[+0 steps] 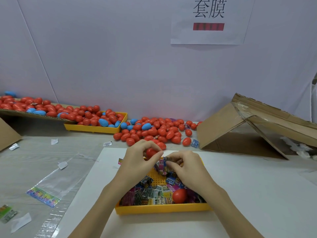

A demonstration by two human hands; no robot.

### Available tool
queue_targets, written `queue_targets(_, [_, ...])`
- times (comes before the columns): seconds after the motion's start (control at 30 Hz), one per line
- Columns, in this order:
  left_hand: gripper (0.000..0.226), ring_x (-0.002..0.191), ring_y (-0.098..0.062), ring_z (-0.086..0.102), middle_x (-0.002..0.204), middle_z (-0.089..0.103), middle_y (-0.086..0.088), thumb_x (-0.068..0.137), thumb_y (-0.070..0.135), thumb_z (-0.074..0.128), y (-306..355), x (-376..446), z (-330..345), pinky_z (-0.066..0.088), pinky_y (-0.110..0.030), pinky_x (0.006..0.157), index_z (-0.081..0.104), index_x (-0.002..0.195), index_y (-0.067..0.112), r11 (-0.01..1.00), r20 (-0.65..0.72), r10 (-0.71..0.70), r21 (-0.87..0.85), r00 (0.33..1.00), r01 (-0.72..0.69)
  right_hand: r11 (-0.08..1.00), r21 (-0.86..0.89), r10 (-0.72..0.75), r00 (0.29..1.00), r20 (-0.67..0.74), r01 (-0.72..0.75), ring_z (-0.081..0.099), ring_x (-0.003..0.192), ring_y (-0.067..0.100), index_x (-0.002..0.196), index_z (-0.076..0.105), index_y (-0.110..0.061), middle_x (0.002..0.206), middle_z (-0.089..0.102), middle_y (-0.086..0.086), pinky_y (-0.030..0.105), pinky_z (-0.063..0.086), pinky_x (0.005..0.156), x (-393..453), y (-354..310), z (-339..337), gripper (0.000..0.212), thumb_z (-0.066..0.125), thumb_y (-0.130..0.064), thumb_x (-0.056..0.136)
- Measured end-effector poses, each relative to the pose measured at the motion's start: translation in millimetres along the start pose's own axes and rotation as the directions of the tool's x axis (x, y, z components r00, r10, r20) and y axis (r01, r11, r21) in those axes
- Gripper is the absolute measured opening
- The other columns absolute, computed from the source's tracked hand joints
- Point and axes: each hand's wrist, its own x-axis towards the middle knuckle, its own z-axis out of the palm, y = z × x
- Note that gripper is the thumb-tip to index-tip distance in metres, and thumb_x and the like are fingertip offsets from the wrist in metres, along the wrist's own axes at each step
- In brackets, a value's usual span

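1. Gripped a red egg (151, 152) in the left hand (139, 158), fingers and thumb curled round it, just above the far edge of the near yellow tray (161, 209).
2. Pinched a printed film sleeve (163, 164) in the right hand (187, 166), right beside the egg; could not tell the sleeve to be over the egg's tip or only next to it.
3. Judged the sleeving of this egg barely begun, with most of the red shell bare.
4. Found 1 more bare egg (179, 195) lying in the near tray among a loose pile of sleeves (154, 194); made out no finished, wrapped egg anywhere in view.
5. Counted as left to do, by the look of it: a large heap of red and blue eggs (154, 131) at the back of the table, plus more in the far yellow tray (96, 128) and on the cardboard sheet (10, 111) to its left.
6. Noted clear bags (56, 182) lying flat at the left and an opened cardboard box (240, 131) at the right.
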Motion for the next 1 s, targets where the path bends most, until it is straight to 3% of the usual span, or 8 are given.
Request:
queue_targets(0.1, [0.005, 0.095, -0.007, 0.062, 0.099, 0.065, 0.008, 0.09, 0.023, 0.079, -3.2, -0.8, 1.1, 0.053, -0.031, 0.084, 0.079, 0.095, 0.025, 0.99, 0.066, 0.096, 0.096, 0.993, -0.102, 0.995, -0.098, -0.033, 0.999, -0.02, 0.031, 0.06, 0.073, 0.0, 0.115, 0.073, -0.031, 0.08, 0.065, -0.014, 0.007, 0.044, 0.065, -0.7, -1.7, 2.4, 0.021, 0.074, -0.025, 0.095])
queue_targets(0.3, [0.015, 0.099, -0.012, 0.049, 0.103, 0.06, 0.005, 0.091, 0.017, 0.078, -13.6, -1.9, 5.4, 0.037, -0.013, 0.082, 0.081, 0.103, 0.026, 0.917, 0.21, 0.213, 0.294, 0.954, -0.27, 0.994, -0.108, -0.02, 0.997, -0.076, 0.011, 0.064, 0.08, 0.004, 0.099, 0.073, -0.022, 0.086, 0.07, -0.01, 0.02, 0.053, 0.073, 1.5, 2.1, 0.1, 0.008, 0.076, -0.025, 0.093])
queue_targets(0.47, [0.016, 0.098, -0.011, 0.045, 0.104, 0.059, 0.004, 0.09, 0.013, 0.079, -17.5, -1.9, 6.1, 0.041, -0.024, 0.083, 0.08, 0.103, 0.022, 0.883, 0.199, 0.262, 0.344, 0.944, -0.318, 0.996, -0.089, -0.04, 0.992, -0.122, 0.029, 0.061, 0.077, -0.001, 0.093, 0.08, -0.025, 0.086, 0.068, -0.014, 0.011, 0.044, 0.065, 2.6, 1.9, -4.3, 0.005, 0.076, -0.027, 0.093])
queue_targets(0.57, [0.028, 0.1, -0.008, 0.055, 0.106, 0.063, 0.009, 0.091, 0.019, 0.079, -10.6, -0.4, 3.7, 0.045, -0.021, 0.086, 0.074, 0.117, 0.026, 0.936, 0.072, 0.25, 0.237, 0.966, -0.26, 0.997, 0.053, -0.05, 0.985, -0.168, 0.06, 0.063, 0.081, -0.001, 0.087, 0.079, -0.025, 0.079, 0.07, -0.014, 0.01, 0.045, 0.067, 1.4, 1.6, -10.9, 0.006, 0.077, -0.025, 0.093])
queue_targets(0.7, [0.04, 0.1, -0.004, 0.069, 0.1, 0.072, 0.014, 0.08, 0.03, 0.089, 0.0, 1.5, -3.4, 0.054, -0.015, 0.086, 0.067, 0.113, 0.025, 0.987, -0.017, 0.057, -0.147, 0.998, -0.059, 0.979, 0.18, -0.059, 0.979, -0.193, 0.095, 0.067, 0.077, 0.0, 0.085, 0.074, -0.03, 0.074, 0.071, -0.017, 0.011, 0.048, 0.07, 0.0, -0.8, -18.6, 0.008, 0.076, -0.029, 0.093])
queue_targets(0.83, [0.033, 0.091, -0.01, 0.073, 0.097, 0.075, 0.013, 0.077, 0.035, 0.088, 2.3, 1.3, -5.0, 0.059, -0.022, 0.08, 0.073, 0.105, 0.024, 0.977, 0.006, 0.012, -0.211, 1.0, -0.01, 0.964, 0.242, -0.066, 0.978, -0.196, 0.113, 0.068, 0.082, -0.001, 0.087, 0.07, -0.036, 0.083, 0.07, -0.025, 0.011, 0.049, 0.072, -0.1, -3.5, -21.1, 0.011, 0.078, -0.029, 0.091])
queue_targets(1.0, [0.028, 0.072, -0.017, 0.076, 0.101, 0.072, 0.01, 0.082, 0.033, 0.084, 0.2, 0.8, -4.2, 0.064, -0.034, 0.073, 0.074, 0.108, 0.028, 0.97, 0.057, -0.019, -0.242, 0.998, 0.033, 0.964, 0.249, -0.053, 0.983, -0.178, 0.097, 0.066, 0.08, -0.001, 0.089, 0.072, -0.034, 0.081, 0.07, -0.023, 0.011, 0.049, 0.069, 0.4, -2.2, -21.0, 0.008, 0.077, -0.028, 0.092])
